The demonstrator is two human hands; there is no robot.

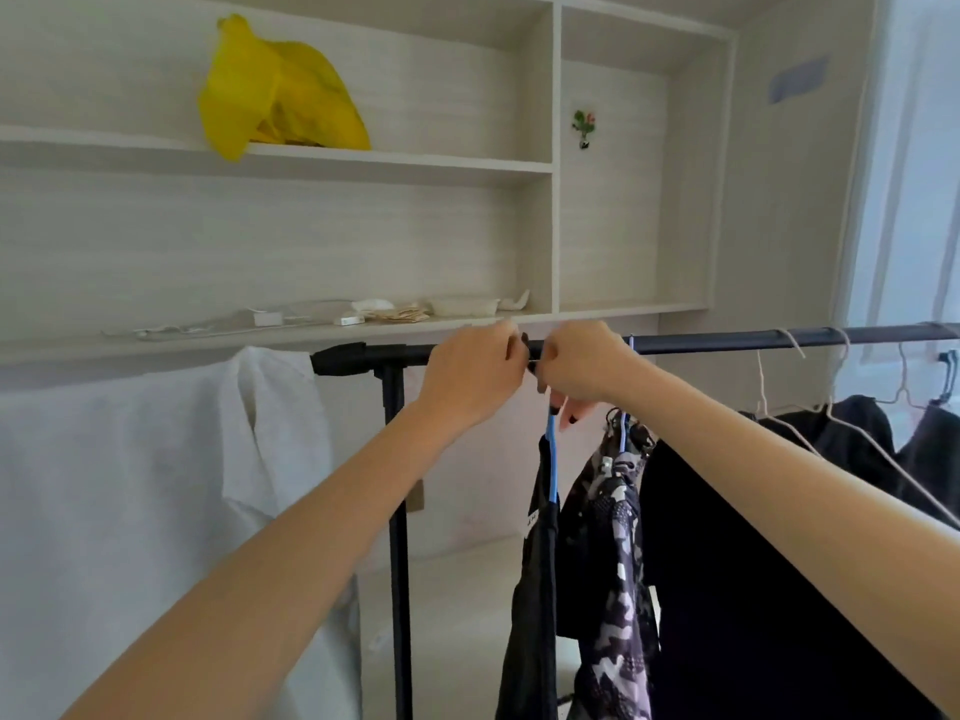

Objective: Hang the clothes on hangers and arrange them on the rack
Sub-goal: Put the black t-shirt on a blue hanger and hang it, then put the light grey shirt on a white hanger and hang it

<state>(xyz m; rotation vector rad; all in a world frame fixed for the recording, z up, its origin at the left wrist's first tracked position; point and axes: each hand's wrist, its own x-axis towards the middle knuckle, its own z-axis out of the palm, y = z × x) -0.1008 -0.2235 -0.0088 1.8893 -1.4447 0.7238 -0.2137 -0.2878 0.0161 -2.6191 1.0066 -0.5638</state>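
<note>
Hooking a blue hanger (551,459) with its dark garment (535,605) onto the rack bar (727,340) — left hand (470,374) and right hand (582,366) both closed around the hook, pressed together. Next, likely: seating the hook, releasing. Right of the hands, 2 more hung garments; above, pale shelves (363,166), a yellow bag (275,90).

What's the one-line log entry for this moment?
both hands at rail | blue hanger with dark garment | hook hidden

Two bare hands, left (470,374) and right (582,371). Two blue plastic hangers (552,459). At least three pale wire hangers (769,402). One black metal rack rail (727,339). One yellow plastic bag (278,90).
</note>
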